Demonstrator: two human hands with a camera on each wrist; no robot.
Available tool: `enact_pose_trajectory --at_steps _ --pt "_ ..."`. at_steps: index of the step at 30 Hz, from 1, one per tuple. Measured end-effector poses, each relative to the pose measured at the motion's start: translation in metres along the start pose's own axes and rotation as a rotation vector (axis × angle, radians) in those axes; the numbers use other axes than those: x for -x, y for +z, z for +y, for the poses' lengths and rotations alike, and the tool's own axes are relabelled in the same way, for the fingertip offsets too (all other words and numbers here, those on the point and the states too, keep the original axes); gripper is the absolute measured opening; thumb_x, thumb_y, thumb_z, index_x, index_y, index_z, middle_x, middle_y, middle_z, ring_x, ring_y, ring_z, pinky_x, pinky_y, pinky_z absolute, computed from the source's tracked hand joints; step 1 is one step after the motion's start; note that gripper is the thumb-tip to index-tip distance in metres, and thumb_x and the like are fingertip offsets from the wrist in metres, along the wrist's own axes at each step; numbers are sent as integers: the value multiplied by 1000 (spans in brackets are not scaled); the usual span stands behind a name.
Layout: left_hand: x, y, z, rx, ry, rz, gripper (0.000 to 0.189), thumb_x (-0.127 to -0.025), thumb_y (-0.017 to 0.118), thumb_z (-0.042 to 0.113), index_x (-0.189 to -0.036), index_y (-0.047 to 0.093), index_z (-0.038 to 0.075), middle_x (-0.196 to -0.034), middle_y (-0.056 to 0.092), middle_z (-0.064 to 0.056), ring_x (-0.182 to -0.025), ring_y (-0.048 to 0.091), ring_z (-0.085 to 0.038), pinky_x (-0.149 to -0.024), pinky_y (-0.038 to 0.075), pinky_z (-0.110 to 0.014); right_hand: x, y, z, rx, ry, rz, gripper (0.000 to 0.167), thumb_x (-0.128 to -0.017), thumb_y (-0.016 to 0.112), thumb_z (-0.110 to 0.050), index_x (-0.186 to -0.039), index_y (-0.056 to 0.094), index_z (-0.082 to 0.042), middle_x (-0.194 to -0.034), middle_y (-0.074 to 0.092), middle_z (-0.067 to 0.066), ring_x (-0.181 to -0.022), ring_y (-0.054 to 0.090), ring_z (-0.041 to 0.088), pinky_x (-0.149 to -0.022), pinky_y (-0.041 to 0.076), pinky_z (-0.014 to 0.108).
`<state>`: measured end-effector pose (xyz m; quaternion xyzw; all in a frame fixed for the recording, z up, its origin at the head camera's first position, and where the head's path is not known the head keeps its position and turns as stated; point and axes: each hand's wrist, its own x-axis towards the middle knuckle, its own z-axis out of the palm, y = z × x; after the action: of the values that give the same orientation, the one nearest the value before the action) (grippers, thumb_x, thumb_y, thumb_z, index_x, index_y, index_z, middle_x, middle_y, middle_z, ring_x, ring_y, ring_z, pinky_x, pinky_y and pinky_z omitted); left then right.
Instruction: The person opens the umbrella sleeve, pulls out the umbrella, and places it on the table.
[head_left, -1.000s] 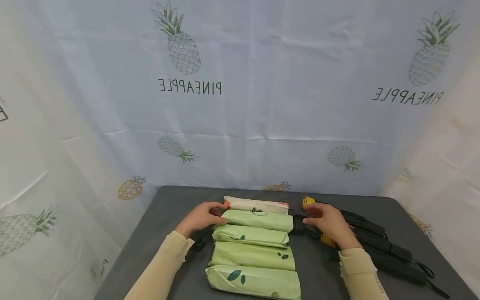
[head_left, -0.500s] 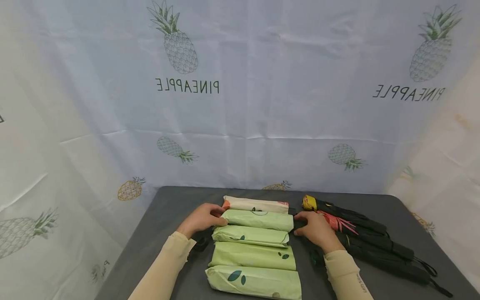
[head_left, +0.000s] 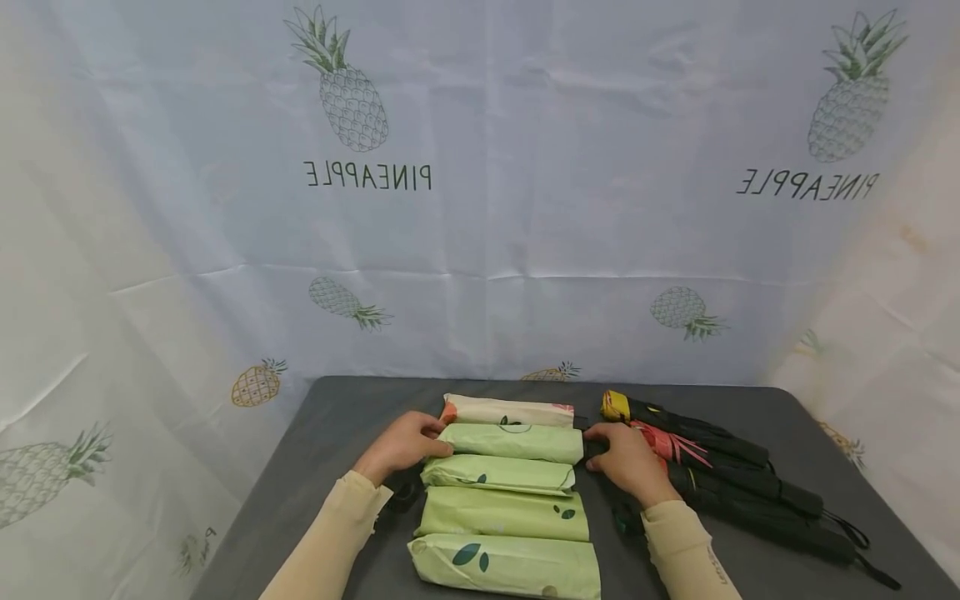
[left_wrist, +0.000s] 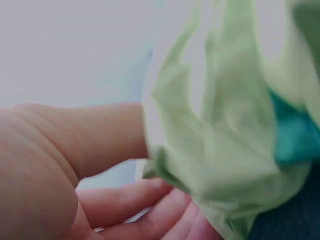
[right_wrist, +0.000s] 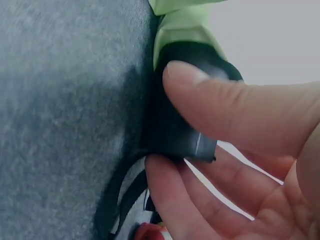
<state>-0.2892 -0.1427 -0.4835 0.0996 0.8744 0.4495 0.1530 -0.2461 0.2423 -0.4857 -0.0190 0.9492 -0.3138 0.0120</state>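
- Left hand point(head_left: 401, 443): fingers gripped green umbrella point(head_left: 513, 442) by left end.
- Right hand point(head_left: 628, 460): fingers pinched its black handle point(right_wrist: 172, 122).
- Three nearer green umbrellas point(head_left: 502, 513) lay on tabletop point(head_left: 352, 398).

On my feed now: a folded umbrella point(head_left: 510, 442), pale green, creased, held at both ends, level and crosswise towards the table's point(head_left: 352, 404) far edge. Its cloth bunches leftward; I see its black handle point(right_wrist: 172, 122) aimed at the right edge.

A makeshift curtained booth point(head_left: 112, 208); pineapple-printed cloth point(head_left: 487, 225) hangs behind and beside a dark table point(head_left: 345, 408).
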Motion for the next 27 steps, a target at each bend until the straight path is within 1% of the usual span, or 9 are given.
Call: enact_pose_trajectory --at_steps 4,8,12,15,18,21,24,25,27 --pt "3 -5 0 65 -8 -12 59 -91 88 27 -140 69 -1 -138 70 -17 -121 70 -32 -100 62 -53 0 -2 -4 7 -4 7 45 -82 88 1 -126 79 -4 -128 76 19 -123 69 46 -96 61 62" --pt "7 -12 6 133 -10 -14 64 -91 88 29 -142 66 -3 -132 72 -17 -112 72 -27 -100 62 -53 3 -8 -8 4 -34 25 44 -83 89 -2 -125 79 -5 -129 77 18 -124 68 46 -99 61 63" --pt "11 -20 15 194 -19 17 64 -89 90 30 -142 66 3 -131 70 -15 -112 70 -25 -106 58 -57 8 -19 -15 -16 -55 40 45 -87 88 -7 -130 77 -7 -135 73 20 -127 66 47 -97 61 62" --pt "14 -26 20 259 4 26 59 -89 91 25 -139 66 7 -128 70 -14 -113 69 -26 -111 54 -60 13 -27 -21 -45 -68 38 46 -90 87 -11 -134 75 -8 -138 71 21 -124 67 46 -91 63 58" --pt "18 -31 25 335 42 18 54 -89 91 20 -135 66 7 -125 71 -12 -112 70 -26 -115 52 -61 17 -35 -25 -89 -69 41 47 -92 86 -15 -137 74 -10 -139 71 20 -119 71 42 -86 65 52" --pt "22 -35 29 372 68 13 51 -89 91 19 -132 66 8 -128 69 -12 -114 70 -26 -116 51 -60 20 -42 -27 -149 -73 47 48 -94 85 -16 -141 72 -11 -140 70 20 -118 72 39 -87 65 48" --pt "25 -39 31 386 71 3 51 -88 92 19 -131 65 9 -137 65 -11 -117 71 -25 -117 51 -58 22 -47 -27 -232 -82 45 49 -97 82 -14 -145 69 -11 -151 62 22 -121 68 39 -91 64 48" --pt "26 -40 31 394 75 -5 52 -88 92 18 -131 64 9 -138 64 -12 -117 71 -26 -117 51 -58 22 -48 -27 -252 -86 42 50 -98 80 -13 -146 68 -11 -156 58 23 -126 66 41 -94 63 48" --pt "28 -41 31 414 91 -26 55 -88 91 17 -133 61 8 -137 64 -12 -118 71 -27 -115 52 -54 23 -50 -26 -302 -93 31 51 -100 78 -13 -149 65 -10 -160 53 24 -125 65 40 -93 62 47"
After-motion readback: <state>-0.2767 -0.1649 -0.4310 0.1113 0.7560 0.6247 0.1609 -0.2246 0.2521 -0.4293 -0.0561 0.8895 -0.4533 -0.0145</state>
